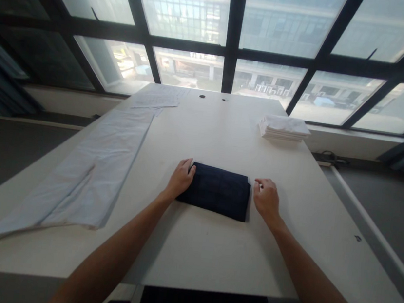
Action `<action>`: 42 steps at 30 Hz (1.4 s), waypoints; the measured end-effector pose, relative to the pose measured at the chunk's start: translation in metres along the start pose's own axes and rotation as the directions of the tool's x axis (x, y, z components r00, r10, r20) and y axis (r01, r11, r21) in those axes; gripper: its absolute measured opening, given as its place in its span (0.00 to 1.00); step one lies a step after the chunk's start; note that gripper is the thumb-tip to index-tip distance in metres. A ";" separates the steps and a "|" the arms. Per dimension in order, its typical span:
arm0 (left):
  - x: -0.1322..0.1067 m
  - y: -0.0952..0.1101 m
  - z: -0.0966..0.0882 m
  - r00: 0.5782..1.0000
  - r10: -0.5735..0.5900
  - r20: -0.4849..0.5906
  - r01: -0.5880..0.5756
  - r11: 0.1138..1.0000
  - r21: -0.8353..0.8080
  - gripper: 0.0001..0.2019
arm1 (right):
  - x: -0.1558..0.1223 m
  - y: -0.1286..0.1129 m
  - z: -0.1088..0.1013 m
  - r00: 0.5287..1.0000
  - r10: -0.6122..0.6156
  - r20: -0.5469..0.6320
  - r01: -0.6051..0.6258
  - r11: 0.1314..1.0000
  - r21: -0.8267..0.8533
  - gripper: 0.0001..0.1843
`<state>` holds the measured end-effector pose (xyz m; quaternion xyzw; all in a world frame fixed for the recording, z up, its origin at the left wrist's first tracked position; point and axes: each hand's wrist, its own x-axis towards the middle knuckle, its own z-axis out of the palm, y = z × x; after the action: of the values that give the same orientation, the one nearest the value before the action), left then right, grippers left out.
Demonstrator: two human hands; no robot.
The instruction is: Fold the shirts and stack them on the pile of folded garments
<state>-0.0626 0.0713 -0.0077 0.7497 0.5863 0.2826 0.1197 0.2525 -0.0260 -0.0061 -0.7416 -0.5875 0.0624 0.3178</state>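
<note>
The left hand (181, 178), fingers bent, touches the left edge of a folded, rectangular navy cloth (219, 193); I cannot tell if it pinches. The right hand (266, 197), loosely half-curled, is just beside the right edge. White tabletop (204, 132) lies open beyond.

Head view; forward, down over table (189, 258)

It looks like an office, with a white desk (189, 258), cable holes (202, 96) and tall dark-framed windows (277, 18).
</note>
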 end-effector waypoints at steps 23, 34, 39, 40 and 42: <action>-0.004 0.013 -0.013 0.983 -0.179 0.032 0.180 0.983 -0.028 0.16 | 0.011 -0.007 0.008 0.996 0.022 0.081 -0.038 0.977 0.209 0.21; -0.031 0.053 -0.002 0.888 0.357 0.290 -0.413 0.897 0.158 0.27 | -0.011 -0.039 0.018 0.924 -0.341 0.174 0.346 0.938 -0.002 0.33; -0.033 0.048 0.008 0.877 0.322 0.357 -0.414 0.883 0.219 0.30 | -0.015 -0.038 0.029 0.937 -0.164 0.310 0.210 0.970 -0.122 0.37; -0.032 0.048 0.008 0.879 0.318 0.354 -0.410 0.885 0.221 0.30 | -0.014 -0.035 0.030 0.946 -0.120 0.301 0.169 0.975 -0.141 0.38; -0.032 0.047 0.008 0.886 0.310 0.346 -0.397 0.892 0.218 0.30 | -0.012 -0.029 0.032 0.958 -0.053 0.282 0.103 0.980 -0.168 0.39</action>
<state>-0.0250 0.0288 0.0011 0.8881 0.4473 0.0952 0.0457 0.2099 -0.0206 -0.0188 -0.7277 -0.6582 0.0988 0.1661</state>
